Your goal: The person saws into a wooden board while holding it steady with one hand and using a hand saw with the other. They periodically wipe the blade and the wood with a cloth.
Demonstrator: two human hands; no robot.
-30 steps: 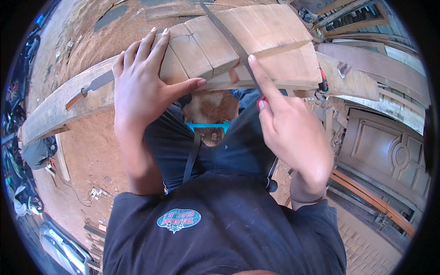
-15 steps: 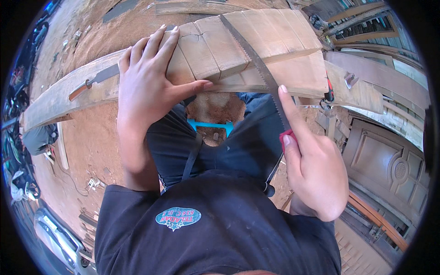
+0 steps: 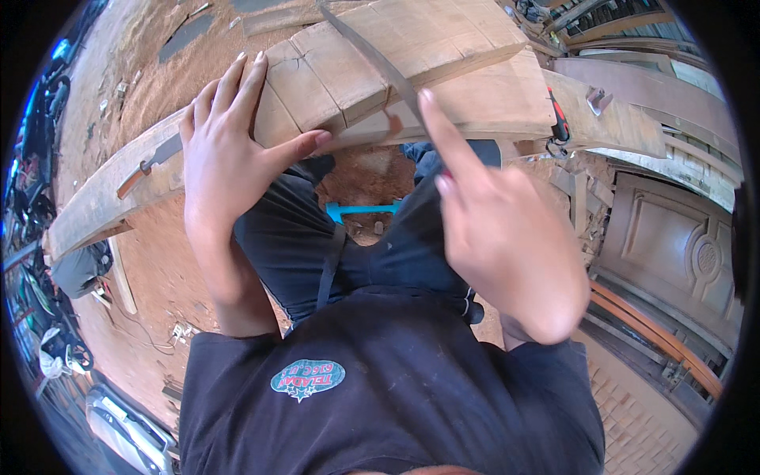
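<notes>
My left hand (image 3: 224,146) lies with fingers spread on the left part of a thick pale wooden block (image 3: 443,36). The block has several crosswise lines or cuts and a small crack near my fingertips. My right hand (image 3: 507,237) is wrapped round the grip of a handsaw, its index finger stretched along the blade; the grip is mostly hidden, only a bit of red showing. The saw blade (image 3: 380,67) slants across the block, toothed edge toward my left hand. Another flat wooden piece (image 3: 491,99) lies beneath the block.
A long curved plank (image 3: 87,198) supports the work across my knees' far side. A wooden-handled chisel (image 3: 146,168) lies on it at left, a red-and-black handled tool (image 3: 559,119) at right. A turquoise stool part (image 3: 364,210) shows between my legs. A carved wooden panel (image 3: 673,237) stands at right.
My right hand and the saw have moved up and to the left, the blade reaching farther past the block's far edge. My left hand keeps its place on the block; the whole view has shifted slightly.
</notes>
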